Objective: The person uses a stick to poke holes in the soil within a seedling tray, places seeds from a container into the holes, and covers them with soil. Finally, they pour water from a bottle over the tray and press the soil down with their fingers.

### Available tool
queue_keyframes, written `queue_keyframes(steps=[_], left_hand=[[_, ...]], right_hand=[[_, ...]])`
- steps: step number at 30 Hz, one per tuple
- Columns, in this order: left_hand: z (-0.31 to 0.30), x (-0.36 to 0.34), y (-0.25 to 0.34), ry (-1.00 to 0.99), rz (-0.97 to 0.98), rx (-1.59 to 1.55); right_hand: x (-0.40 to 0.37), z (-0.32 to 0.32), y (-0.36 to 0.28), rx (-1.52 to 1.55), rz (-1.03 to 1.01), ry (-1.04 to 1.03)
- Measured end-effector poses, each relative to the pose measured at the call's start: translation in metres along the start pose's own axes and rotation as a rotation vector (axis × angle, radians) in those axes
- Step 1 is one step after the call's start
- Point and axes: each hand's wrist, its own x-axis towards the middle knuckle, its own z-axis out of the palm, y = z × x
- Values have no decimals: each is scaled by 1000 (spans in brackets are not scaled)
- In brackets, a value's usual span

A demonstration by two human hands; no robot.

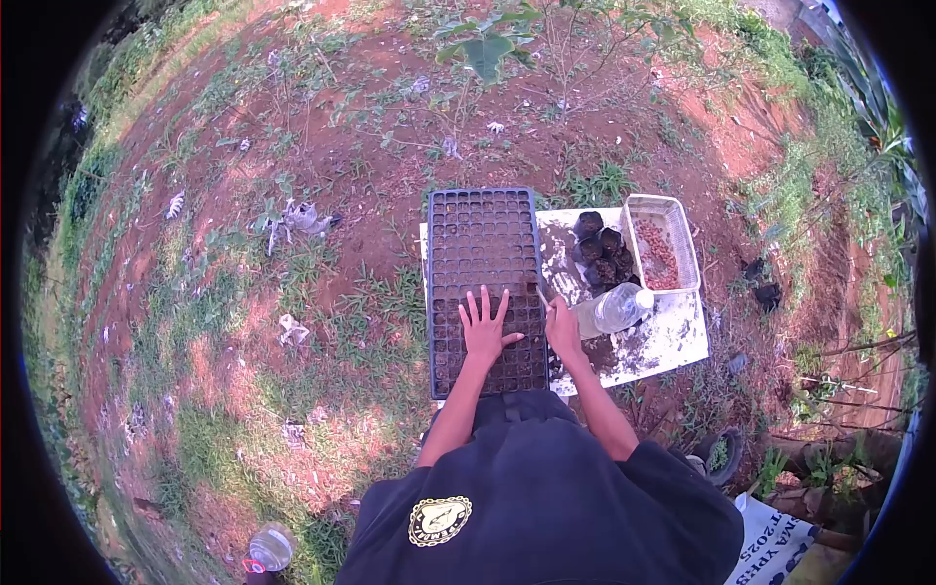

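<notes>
A dark seedling tray (pixel 485 234) with many small soil-filled cells lies lengthwise in front of me. My left hand (pixel 484 331) rests flat on its lower middle, fingers spread and holding nothing. At the tray's right edge, my right hand (pixel 563 330) is closed around a thin stick-like tool (pixel 542 295), whose tip points up and left toward the cells. Just right of that hand, a clear plastic bottle (pixel 616 309) lies on its side on a white board (pixel 682 336) strewn with soil.
Small black soil-filled bags (pixel 603 250) stand together on the board, beside a white basket (pixel 689 246) holding reddish seeds (pixel 658 255). Grass and red soil surround the board. Another clear bottle (pixel 271 548) is at the lower left, and a printed white sack (pixel 775 546) at the lower right.
</notes>
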Motion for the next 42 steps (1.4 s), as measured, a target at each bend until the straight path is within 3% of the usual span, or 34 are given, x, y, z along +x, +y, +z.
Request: queue_keyframes(steps=[5,7,16,24,26,30,38,42], left_hand=[[-5,-2,2,0,4,-26],[-9,-4,4,-2,21,-24],[-17,-12,17,-29,11,-23],[-33,-19,35,-46,17,-372],[-36,-21,40,95,57,-444],[-41,-17,54,154,43,-586],[-40,-31,96,11,-195,-1035],[-44,-32,105,-58,-263,-952]], right_hand=[[-43,-3,27,105,-77,145],[-61,-4,41,118,-83,107],[-89,-17,61,-14,77,168],[-94,-29,71,-93,28,203],[-97,-30,74,-127,21,232],[-98,-38,80,-72,-9,276],[-126,-65,92,79,190,196],[-131,-78,109,267,273,194]])
